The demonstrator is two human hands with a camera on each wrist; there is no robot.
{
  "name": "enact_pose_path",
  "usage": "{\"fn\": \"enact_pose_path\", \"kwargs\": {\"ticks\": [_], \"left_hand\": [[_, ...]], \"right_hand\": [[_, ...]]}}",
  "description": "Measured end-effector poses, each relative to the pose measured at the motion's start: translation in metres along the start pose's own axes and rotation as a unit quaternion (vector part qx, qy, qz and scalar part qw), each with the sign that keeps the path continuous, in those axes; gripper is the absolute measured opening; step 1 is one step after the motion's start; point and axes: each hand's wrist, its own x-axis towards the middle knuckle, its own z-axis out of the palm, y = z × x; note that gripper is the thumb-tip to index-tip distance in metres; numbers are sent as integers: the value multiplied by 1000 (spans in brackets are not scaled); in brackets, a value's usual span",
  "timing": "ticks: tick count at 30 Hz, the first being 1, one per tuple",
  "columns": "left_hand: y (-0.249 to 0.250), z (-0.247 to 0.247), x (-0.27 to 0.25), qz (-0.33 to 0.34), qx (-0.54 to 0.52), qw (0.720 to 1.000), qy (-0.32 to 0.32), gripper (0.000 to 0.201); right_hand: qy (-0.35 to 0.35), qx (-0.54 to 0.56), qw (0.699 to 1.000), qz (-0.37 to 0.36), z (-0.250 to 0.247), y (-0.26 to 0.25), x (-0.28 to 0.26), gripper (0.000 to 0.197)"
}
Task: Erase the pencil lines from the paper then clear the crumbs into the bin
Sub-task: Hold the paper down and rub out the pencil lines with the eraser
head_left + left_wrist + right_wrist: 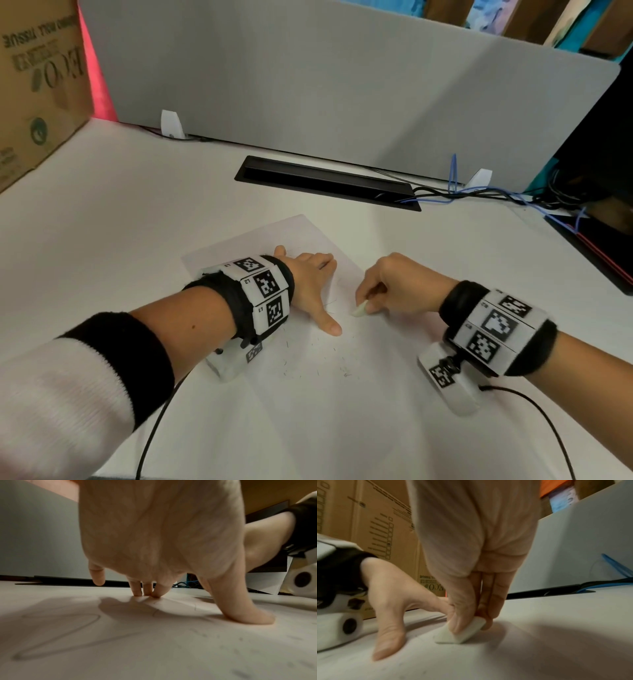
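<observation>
The left hand point(310, 284) lay spread, pressing the paper point(274, 236). The right hand point(399, 286) pinched the eraser point(359, 310), tip down just right of the left thumb point(329, 322); crumbs point(329, 363) lay nearer the wrists.

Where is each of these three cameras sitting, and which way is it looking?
Head: worn on the head, looking forward and down at the paper; shows both forearms, the left hand and the right hand.
Left wrist: low behind the left hand, facing along its fingers pressed on the paper.
Right wrist: low behind the right hand, facing the eraser it pinches; the left hand's thumb shows too.
Shared: all three views show the left hand on the paper.
</observation>
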Motion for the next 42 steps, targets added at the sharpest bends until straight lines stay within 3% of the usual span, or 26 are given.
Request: {"fn": "enact_pose_path", "kwargs": {"ticks": [6, 14, 20, 28, 34, 37, 42], "left_hand": [[3, -1, -3, 3, -7, 1000, 10, 115], [1, 0, -1, 3, 6, 1000, 3, 117], [3, -1, -2, 5, 0, 1000, 8, 116], [6, -1, -1, 25, 13, 1000, 8, 117], [-7, -2, 0, 48, -44, 997, 47, 104], [-15, -1, 4, 56, -75, 993, 68, 96], [-15, 0, 6, 48, -16, 996, 68, 93]], "right_hand": [[52, -12, 998, -18, -11, -10, 29, 18], [-9, 19, 1000, -17, 0, 2, -7, 13], [65, 5, 998, -14, -12, -2, 30, 17], [-1, -38, 999, -15, 4, 0, -7, 14], [140, 12, 990, 22, -21, 11, 16, 17], [100, -8, 995, 24, -21, 6, 28, 17], [91, -43, 995, 2, -12, -12, 49, 19]]}}
